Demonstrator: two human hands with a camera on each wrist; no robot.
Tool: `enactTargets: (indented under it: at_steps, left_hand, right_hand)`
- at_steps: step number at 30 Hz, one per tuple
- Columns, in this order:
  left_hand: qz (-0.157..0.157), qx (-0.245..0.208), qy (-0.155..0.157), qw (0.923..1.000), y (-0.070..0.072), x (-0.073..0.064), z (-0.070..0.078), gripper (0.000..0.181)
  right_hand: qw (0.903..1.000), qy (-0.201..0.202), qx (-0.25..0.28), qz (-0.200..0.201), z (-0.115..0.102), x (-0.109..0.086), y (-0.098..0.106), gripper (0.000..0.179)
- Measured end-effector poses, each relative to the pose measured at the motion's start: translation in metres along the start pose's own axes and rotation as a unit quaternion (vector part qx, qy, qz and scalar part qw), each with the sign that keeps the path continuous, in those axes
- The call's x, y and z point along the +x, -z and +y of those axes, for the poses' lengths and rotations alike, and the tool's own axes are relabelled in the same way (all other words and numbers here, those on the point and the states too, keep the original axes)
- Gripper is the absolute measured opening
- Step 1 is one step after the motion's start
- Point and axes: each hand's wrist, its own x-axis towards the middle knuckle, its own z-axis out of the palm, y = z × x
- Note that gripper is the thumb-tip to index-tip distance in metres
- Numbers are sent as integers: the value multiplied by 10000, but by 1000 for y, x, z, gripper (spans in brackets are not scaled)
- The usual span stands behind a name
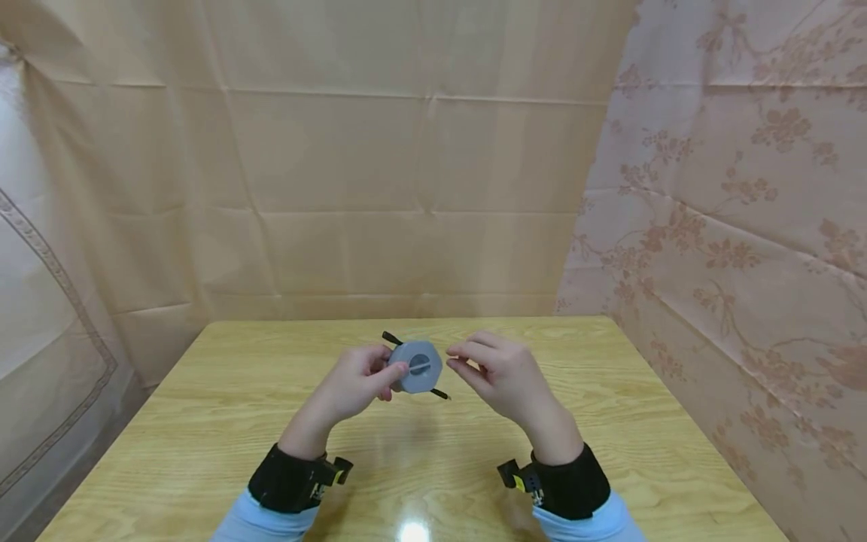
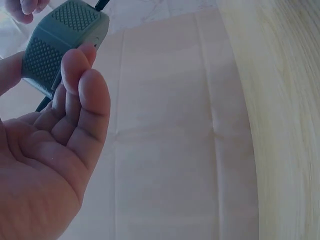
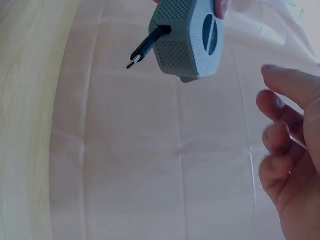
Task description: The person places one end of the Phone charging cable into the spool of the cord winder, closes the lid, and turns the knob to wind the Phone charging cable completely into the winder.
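My left hand point(image 1: 355, 382) pinches a grey six-sided cable winder point(image 1: 429, 376) above the table, thumb on its front face near the round recess with a bar across it. Black cable ends stick out on opposite sides: one at the upper left point(image 1: 391, 338), the other at the lower right point(image 1: 440, 394). A metal plug tip point(image 3: 133, 62) shows on one end in the right wrist view. Diamond-textured sides of the winder point(image 2: 44, 60) appear in the left wrist view. Just right of the winder, apart from it, my right hand point(image 1: 501, 373) hovers with loosely bent fingers and holds nothing.
A light wood table point(image 1: 203, 421) lies beneath both hands. Behind it hangs a beige cloth point(image 1: 379, 188), with a flowered curtain point(image 1: 738, 226) on the right and a pale curtain point(image 1: 47, 339) on the left. Each wrist wears a black band with a small camera.
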Motion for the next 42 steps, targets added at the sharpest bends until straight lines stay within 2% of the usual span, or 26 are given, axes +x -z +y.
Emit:
enactTargets:
  at_steps: [4, 9, 12, 16, 23, 28, 32, 36, 39, 42]
  left_hand:
    - [-342, -68, -17, 9994, -2, 0, 0, 25]
    - [-714, 339, -128, 9968, -5, -1, 1, 25]
    - [-763, 536, -162, 9955, -6, 0, 0, 26]
    - [-761, 518, -185, 9956, -7, 0, -2, 24]
    - [-576, 339, -185, 9976, -10, 1, -2, 27]
    - [-380, 505, -423, 9971, -14, 3, -1, 27]
    - [-242, 636, -570, 9961, -19, 5, -1, 27]
    - [-111, 697, -631, 9955, -23, 6, -3, 26]
    - [-33, 744, -508, 9959, -24, 6, -4, 27]
    - [24, 704, -367, 9968, -21, 5, -1, 30]
  right_hand:
    - [9989, 100, -32, -467, -3, -1, -13, 16]
    - [9944, 103, -544, -899, -11, -3, -28, 11]
    - [9915, 3, -767, -1055, -14, -3, -31, 13]
    - [9906, -151, -741, -1142, -14, -4, -32, 14]
    - [9930, -197, -939, -696, -12, -6, -40, 19]
    - [9908, -402, -1186, -504, -18, -6, -47, 28]
    - [9890, -860, -1076, -545, -23, -5, -50, 34]
    - [9827, -1653, -641, -544, -27, -2, -54, 36]
    - [9768, -2090, -254, -402, -28, -2, -56, 36]
    - [9755, -2196, 25, -93, -28, 1, -55, 30]
